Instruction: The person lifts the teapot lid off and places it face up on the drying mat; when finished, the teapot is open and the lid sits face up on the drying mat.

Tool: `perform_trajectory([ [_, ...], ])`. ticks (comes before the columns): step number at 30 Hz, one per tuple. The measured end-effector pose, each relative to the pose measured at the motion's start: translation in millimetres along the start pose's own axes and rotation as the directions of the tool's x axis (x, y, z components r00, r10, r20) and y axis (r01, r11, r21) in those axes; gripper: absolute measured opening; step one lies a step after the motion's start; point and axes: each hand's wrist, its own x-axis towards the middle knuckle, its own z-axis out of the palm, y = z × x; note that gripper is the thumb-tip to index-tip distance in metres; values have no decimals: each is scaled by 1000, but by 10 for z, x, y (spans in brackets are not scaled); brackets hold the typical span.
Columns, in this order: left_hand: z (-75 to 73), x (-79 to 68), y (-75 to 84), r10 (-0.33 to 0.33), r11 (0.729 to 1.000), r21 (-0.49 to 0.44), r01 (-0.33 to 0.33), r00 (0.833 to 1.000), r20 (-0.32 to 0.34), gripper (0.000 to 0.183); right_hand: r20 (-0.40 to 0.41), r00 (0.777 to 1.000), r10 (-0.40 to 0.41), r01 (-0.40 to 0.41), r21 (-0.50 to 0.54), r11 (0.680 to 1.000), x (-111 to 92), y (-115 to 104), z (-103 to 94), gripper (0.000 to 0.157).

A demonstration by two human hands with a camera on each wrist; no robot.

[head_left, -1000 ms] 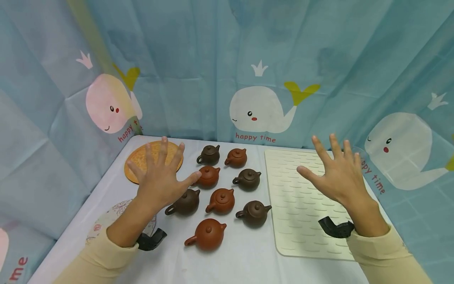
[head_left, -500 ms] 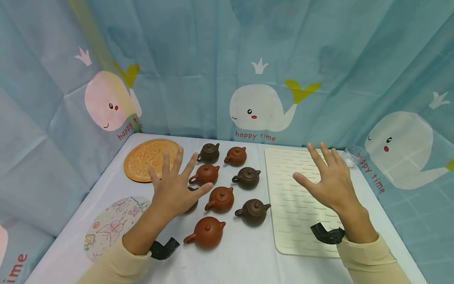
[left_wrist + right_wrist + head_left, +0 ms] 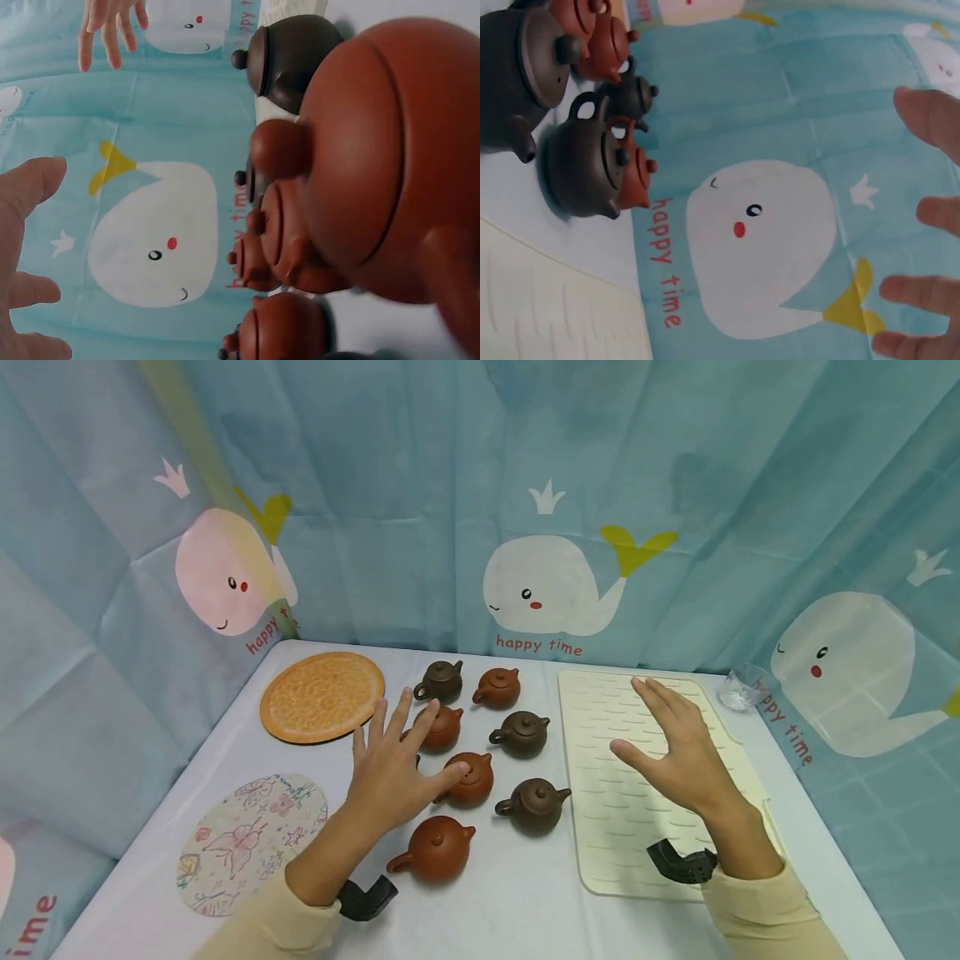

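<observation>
My left hand hovers with spread fingers over the left side of a group of small clay teapots, some reddish, some dark brown. It hides most of one dark teapot and overlaps a red teapot and another red teapot in the head view. Below its thumb stands the nearest red teapot, which looms large in the left wrist view. Above a cream ridged mat is my right hand, fingers extended and thumb apart, holding nothing. A dark teapot stands just left of the mat.
An orange round mat lies at the back left, with a flower-patterned round mat in front of it. A clear glass cup stands at the back right corner. A whale-print curtain closes off the back and sides.
My left hand has moved right and down, from near the orange mat to over the teapots. My right hand has shifted left, its fingers drawing closer together, and the glass cup has come into sight.
</observation>
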Motion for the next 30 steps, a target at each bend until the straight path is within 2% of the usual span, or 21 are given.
perform_trajectory([
  [5, 92, -21, 39, 20, 998, -67, -20, 1000, -3, 89, 29, 999, -25, 22, 102, 995, -25, 40, 94, 85],
  [12, 217, -38, 61, 56, 987, -149, -58, 998, -17, 84, 73, 997, -14, 5, 124, 992, -53, 87, 189, 85],
  [22, 329, -89, 127, 89, 950, -299, -91, 996, -20, 72, 93, 992, -80, 58, 227, 972, -65, 146, 341, 75],
  [30, 407, -80, 184, 75, 917, -398, -37, 994, 80, 56, 89, 989, -115, 85, 290, 953, -62, 175, 478, 67],
])
